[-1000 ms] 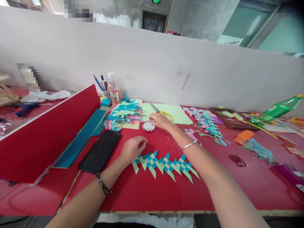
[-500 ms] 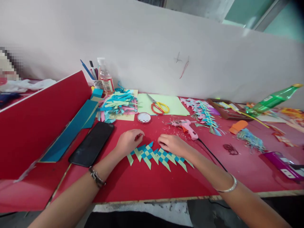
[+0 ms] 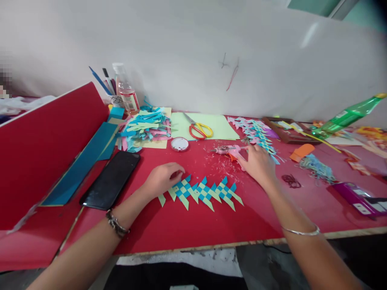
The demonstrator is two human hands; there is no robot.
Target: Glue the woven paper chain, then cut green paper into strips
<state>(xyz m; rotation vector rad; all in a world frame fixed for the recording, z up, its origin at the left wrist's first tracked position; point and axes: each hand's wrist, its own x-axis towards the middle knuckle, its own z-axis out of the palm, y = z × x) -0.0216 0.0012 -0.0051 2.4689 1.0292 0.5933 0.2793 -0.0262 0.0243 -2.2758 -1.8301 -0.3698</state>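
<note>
Phone (image 3: 110, 180) left of woven strip (image 3: 200, 192), scissors (image 3: 198, 129) behind, glue gun (image 3: 228, 150) perhaps right

woven strip (image 3: 201, 192): blue-green, flat | glue gun (image 3: 225, 150): pink, lying down

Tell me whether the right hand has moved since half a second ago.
Yes. The right hand has left the woven paper strip and gone right and farther back, onto the pink glue gun.

A red table (image 3: 187, 229) with a worn pale front edge runs across the view. Behind it stands a long, plain white partition (image 3: 169, 48) marked with a few small scribbles. A red divider board (image 3: 42, 145) stands slanted at the left. A greenish pane (image 3: 311, 5) shows at the upper right. The light is soft and even.
</note>
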